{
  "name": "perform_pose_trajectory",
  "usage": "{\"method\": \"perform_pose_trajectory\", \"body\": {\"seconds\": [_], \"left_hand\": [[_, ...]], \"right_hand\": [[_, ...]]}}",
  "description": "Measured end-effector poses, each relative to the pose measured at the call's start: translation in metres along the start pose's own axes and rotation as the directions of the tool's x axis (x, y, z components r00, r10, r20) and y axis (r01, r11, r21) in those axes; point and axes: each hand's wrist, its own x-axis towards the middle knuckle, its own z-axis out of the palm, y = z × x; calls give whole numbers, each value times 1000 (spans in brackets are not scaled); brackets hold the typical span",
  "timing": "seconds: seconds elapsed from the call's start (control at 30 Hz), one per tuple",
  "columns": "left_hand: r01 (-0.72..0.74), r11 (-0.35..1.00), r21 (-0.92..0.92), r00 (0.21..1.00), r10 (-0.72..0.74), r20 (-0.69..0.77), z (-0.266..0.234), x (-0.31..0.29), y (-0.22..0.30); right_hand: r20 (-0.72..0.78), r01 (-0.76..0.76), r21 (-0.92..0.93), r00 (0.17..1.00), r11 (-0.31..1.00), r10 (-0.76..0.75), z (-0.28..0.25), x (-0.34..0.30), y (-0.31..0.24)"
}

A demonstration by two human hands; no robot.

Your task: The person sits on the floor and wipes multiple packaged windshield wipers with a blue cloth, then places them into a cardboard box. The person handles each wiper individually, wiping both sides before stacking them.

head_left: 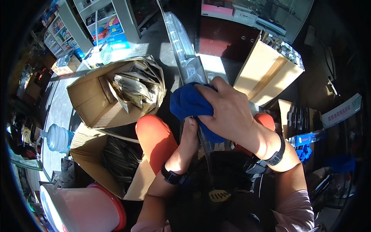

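My right hand (230,112) is closed over a blue cloth (188,101), pressing it around a long, narrow, shiny translucent strip (178,34). The strip runs from the top middle of the head view down between my knees, and the cloth covers part of it. Just below the cloth, my left hand (189,137) grips the strip, its thumb pointing up along it. Part of the left hand's fingers is hidden behind the strip and cloth. A pale label or packet (194,70) shows on the strip just beyond the cloth.
Left of my knees stand an open cardboard box (91,104) with crumpled wrapping and another (87,154) holding dark strips. A large water bottle (60,138) and pinkish bucket (83,207) stand farther left. A tall carton (266,73) stands front right, before a glass-topped cabinet (220,36).
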Motion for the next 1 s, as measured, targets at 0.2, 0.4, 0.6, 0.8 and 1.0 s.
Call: {"method": "perform_pose_trajectory", "body": {"seconds": [0.2,0.4,0.6,0.8,1.0], "left_hand": [[91,982,-167,990,-106,-87,-13,20,35],[144,793,-592,965,-245,-94,-10,28,42],[-11,848,-530,985,-84,-153,-26,46,72],[159,894,-420,986,-121,116,-28,45,53],[297,907,-297,954,-268,137,7,22,18]], "right_hand": [[70,206,-12,976,978,-205,10,-31,-23],[184,216,38,958,976,-220,17,-68,-22],[582,-82,143,813,986,-17,42,-125,34],[99,-170,573,986,802,138,10,-92,61],[-396,42,448,905,893,156,28,-47,23]]}}
